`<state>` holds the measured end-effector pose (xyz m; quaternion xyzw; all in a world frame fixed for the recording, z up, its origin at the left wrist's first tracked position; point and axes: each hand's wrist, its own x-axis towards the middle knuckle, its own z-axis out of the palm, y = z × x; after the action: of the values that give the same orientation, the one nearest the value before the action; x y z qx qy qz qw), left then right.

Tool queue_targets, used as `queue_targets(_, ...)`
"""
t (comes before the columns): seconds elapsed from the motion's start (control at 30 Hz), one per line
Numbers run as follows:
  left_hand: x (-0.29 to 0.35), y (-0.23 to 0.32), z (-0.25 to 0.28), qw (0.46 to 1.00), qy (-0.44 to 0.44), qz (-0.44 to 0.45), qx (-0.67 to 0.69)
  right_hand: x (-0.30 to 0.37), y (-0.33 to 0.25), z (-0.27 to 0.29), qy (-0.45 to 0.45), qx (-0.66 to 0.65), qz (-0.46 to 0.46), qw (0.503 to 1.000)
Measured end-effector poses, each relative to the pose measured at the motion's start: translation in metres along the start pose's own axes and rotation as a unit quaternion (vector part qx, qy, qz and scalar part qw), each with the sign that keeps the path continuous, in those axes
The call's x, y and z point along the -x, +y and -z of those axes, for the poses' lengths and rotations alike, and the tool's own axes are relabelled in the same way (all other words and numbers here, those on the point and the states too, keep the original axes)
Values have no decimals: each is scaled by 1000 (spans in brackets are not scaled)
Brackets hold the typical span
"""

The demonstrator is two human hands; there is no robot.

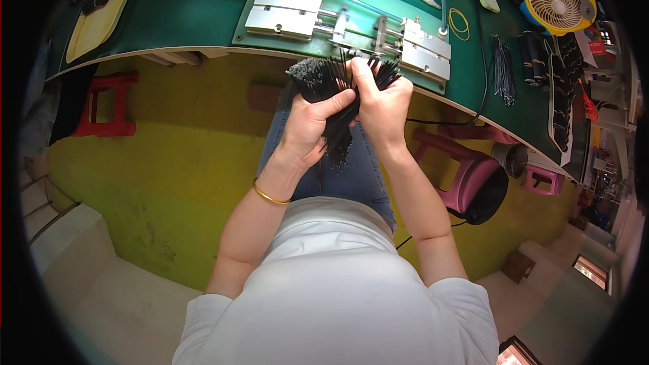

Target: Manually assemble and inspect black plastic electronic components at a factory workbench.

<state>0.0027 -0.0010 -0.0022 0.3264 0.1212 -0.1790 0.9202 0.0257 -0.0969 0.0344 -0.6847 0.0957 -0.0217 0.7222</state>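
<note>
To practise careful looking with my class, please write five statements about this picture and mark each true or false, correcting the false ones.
1. The left hand and right hand both grip black strands. True.
2. The bracelet is silver. False: the bracelet is gold-coloured.
3. The fan stands on the floor. False: the fan is on the green table.
4. A red stool shows at the picture's left. True.
5. The shirt is black. False: the shirt is white.

Left hand (306, 124) and right hand (385, 109) curl close together.
</note>
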Motion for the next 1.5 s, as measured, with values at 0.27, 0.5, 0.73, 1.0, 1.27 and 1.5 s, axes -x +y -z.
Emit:
queue_targets(0.27,-2,0,1,1000,-6,8,4,-3,2,2,5,-19,-27,999)
queue_targets(0.5,1,1,-2,999,-19,17,29,-3,2,2,12,-17,-41,999)
queue_targets(0.73,8,0,-2,999,-18,16,21,3,2,6,-17,-24,-29,999)
queue_targets(1.0,8,0,0,1000,-13,15,15,4,0,5,-48,-19,-25,998)
queue_targets(1.27,4,-4,4,1000,-1,21,12,0,1,4,-26,7,-39,999)
queue_targets(1.5,2,-2,-1,1000,7,17,22,-3,1,3,-18,10,-45,999)
